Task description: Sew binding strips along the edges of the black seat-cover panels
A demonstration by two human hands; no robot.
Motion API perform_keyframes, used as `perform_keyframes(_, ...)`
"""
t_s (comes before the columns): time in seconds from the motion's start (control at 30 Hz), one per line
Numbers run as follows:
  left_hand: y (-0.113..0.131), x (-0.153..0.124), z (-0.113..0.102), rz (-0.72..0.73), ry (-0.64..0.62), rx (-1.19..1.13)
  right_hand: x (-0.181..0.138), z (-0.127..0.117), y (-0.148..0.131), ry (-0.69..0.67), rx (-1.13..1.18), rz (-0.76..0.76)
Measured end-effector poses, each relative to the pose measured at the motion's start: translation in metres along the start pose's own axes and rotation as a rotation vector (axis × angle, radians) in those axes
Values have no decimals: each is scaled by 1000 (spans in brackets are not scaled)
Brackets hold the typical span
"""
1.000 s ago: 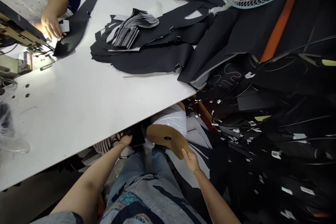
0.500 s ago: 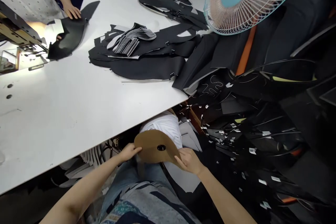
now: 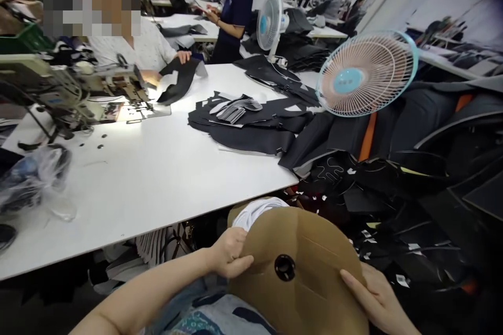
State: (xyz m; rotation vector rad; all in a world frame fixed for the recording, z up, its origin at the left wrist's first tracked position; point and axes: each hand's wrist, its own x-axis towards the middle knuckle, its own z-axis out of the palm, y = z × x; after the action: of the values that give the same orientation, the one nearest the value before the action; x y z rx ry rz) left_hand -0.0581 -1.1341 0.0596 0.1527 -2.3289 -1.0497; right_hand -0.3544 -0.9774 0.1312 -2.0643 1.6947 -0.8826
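I hold a round brown cardboard reel [image 3: 314,251] with a black hub [image 3: 284,267] at its centre. Its broad face is turned towards me, in front of my body and just off the near edge of the table. White wound material [image 3: 257,210], perhaps cord or tape, shows behind the top of the face. My left hand [image 3: 231,252] grips the left rim, with its thumb lying on the cardboard. On the right rim, my right hand [image 3: 371,290] holds with its thumb on the face and its other fingers mostly hidden behind.
Dark cut pieces [image 3: 251,136] lie stacked on the white table [image 3: 149,178]. A sewing machine [image 3: 113,84] stands at the left, where a co-worker's hand [image 3: 183,56] rests on dark material. A fan [image 3: 367,73] and heaped black pieces [image 3: 377,220] occupy the right side.
The reel has come up closer to my view, and its face looks larger and fuller. Both hands stay at its rim. My view has tilted up, showing more of the room.
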Motion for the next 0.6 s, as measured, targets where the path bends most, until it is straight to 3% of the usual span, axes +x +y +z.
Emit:
perform_keyframes(0.07,19,6,-24,0,42,-152,12,-18,-18,-17,51,43)
perform_keyframes(0.17,47,11,-60,-85,158,-389,39,-38,-36,50,205,239)
perform_keyframes(0.3,59,24,-107,-490,415,-573,103,-40,-41,153,489,481)
perform_keyframes(0.37,45,32,-130,-633,572,-556,140,-27,-37,106,470,439)
perform_keyframes(0.47,2,31,-161,-778,780,-471,179,11,-32,-10,384,340)
perform_keyframes(0.6,-53,-26,-190,-1070,1067,-366,181,71,-34,-114,376,247)
